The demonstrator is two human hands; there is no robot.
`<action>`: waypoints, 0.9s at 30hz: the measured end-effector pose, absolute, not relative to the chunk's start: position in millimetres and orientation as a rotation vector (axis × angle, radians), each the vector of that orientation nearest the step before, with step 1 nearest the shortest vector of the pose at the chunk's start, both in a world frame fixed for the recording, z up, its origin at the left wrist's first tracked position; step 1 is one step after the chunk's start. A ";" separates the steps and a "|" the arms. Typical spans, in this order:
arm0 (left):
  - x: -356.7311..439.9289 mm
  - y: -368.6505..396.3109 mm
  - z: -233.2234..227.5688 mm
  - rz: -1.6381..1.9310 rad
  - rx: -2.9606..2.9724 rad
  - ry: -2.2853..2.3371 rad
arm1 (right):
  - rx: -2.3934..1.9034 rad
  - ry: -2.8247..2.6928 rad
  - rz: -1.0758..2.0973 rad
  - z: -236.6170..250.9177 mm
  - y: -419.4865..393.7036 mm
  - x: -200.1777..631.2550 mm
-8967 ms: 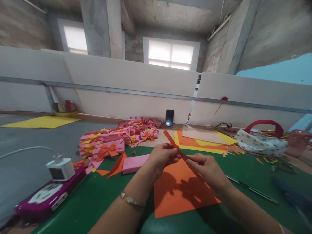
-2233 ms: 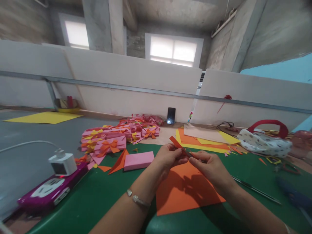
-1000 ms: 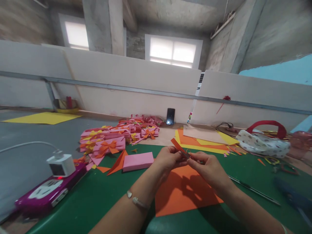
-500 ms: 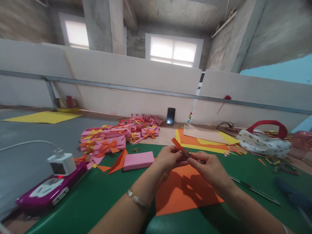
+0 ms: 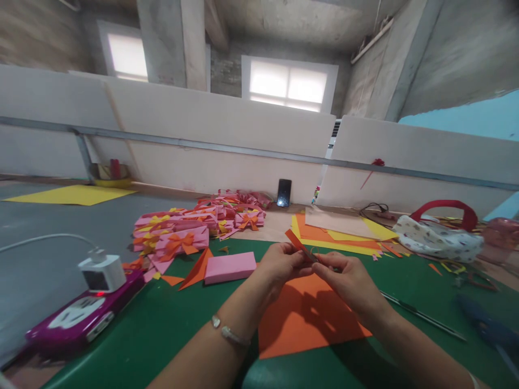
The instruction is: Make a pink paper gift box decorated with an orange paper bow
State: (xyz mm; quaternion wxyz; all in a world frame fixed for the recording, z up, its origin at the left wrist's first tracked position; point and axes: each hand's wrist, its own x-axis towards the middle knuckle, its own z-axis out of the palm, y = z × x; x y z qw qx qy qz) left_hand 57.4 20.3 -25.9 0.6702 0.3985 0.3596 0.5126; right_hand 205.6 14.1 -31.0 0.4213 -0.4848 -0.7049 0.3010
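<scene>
**Both hands pinching a little orange strip**

So the left hand (image 5: 284, 263) and right hand (image 5: 349, 281) are raised just above the green mat (image 5: 162, 329), fingertips meeting, both pinched shut on a narrow orange paper strip (image 5: 298, 243). The strip's free end pokes up and away to the left, out past the left thumb; the rest is tucked between the fingers, so can't see how it's folded there. Right under the hands lies a big orange sheet (image 5: 308, 324), flat on the mat. A pink block (image 5: 229, 267) sits just left of the left hand, with a pile of pink pieces with bows (image 5: 182, 232) behind it. A thin metal rod (image 5: 421, 316) lies to the right.
</scene>
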 end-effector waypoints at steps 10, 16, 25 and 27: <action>56.6 18.9 -24.6 1.143 0.850 0.807 | -1.197 -1.747 0.824 -33.5 15.2 207.3; 57.2 18.0 -21.6 1.121 0.821 0.828 | -1.191 -1.761 0.812 -33.0 16.0 206.7; 51.0 20.2 -21.1 1.177 0.854 0.901 | -1.178 -1.764 0.844 -35.8 18.5 209.0; 50.1 20.8 -20.1 1.204 0.853 0.895 | -1.172 -1.761 0.868 -34.8 17.6 208.9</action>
